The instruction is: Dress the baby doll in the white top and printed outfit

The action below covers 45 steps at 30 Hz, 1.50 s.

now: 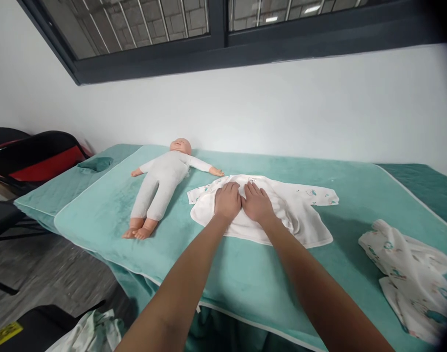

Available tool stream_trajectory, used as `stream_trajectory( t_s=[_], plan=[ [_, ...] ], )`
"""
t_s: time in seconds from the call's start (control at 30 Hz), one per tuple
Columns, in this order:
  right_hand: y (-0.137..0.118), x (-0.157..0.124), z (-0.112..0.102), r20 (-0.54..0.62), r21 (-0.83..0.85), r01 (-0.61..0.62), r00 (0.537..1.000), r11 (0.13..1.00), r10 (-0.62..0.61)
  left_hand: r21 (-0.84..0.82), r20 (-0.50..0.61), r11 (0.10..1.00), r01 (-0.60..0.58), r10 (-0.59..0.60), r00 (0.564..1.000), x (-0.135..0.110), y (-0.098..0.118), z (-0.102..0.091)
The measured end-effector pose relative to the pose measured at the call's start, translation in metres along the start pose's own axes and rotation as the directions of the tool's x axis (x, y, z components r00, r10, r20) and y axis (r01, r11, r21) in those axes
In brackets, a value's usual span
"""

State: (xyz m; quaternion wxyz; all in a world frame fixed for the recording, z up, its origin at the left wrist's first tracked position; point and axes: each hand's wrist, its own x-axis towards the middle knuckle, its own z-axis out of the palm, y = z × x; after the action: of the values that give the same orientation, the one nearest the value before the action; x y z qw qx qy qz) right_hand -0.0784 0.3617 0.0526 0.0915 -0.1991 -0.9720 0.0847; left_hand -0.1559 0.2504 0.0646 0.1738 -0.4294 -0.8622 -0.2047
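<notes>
A white baby shirt [311, 227] with small printed figures on its sleeves lies spread on the green bed cover, its front opened out. My left hand [228, 201] rests flat on the upper middle of the cloth, fingers stretched forward. Right beside it, thumbs close together, my right hand [258, 201] also presses flat on the shirt with its fingers extended. To the left, a baby doll [165, 171] in a white bodysuit lies on its back, arms out to the sides. One of its hands reaches close to the shirt's left sleeve.
Crumpled printed white cloth [410, 278] lies at the right on the green cover [165, 264]. Black and red chairs [43, 156] stand at the left. A chair with more cloth [91, 335] is at lower left. Behind the bed rises a white wall [282, 112] with a dark-framed window.
</notes>
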Motion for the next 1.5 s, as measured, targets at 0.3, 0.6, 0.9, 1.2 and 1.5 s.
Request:
stream_trajectory(
  t_s=[0.3, 0.6, 0.9, 1.2, 1.5],
  plan=[
    [0.015, 0.032, 0.002, -0.012, 0.051, 0.022, 1.0, 0.998, -0.021, 0.011, 0.039, 0.996, -0.089, 0.089, 0.995, -0.021, 0.007, -0.016],
    [0.02, 0.029, 0.008, -0.081, 0.059, 0.07, 0.995, 0.996, -0.065, 0.017, -0.094, 0.997, 0.077, -0.075, 0.993, -0.025, -0.04, -0.045],
    [0.014, 0.02, 0.006, -0.088, 0.044, 0.085, 0.993, 0.995, -0.08, 0.25, -0.004, 0.881, 0.401, -0.413, 0.911, -0.055, -0.099, -0.058],
    [-0.002, 0.007, 0.002, -0.129, 0.225, 0.26, 0.963, 0.939, -0.236, 0.054, -0.152, 0.911, 0.41, -0.398, 0.905, -0.059, -0.11, -0.05],
    [-0.017, 0.044, 0.002, -0.121, 0.219, 0.292, 0.955, 0.931, -0.271, -0.062, -0.212, 0.926, 0.373, -0.377, 0.902, -0.059, -0.112, -0.046]
  ],
)
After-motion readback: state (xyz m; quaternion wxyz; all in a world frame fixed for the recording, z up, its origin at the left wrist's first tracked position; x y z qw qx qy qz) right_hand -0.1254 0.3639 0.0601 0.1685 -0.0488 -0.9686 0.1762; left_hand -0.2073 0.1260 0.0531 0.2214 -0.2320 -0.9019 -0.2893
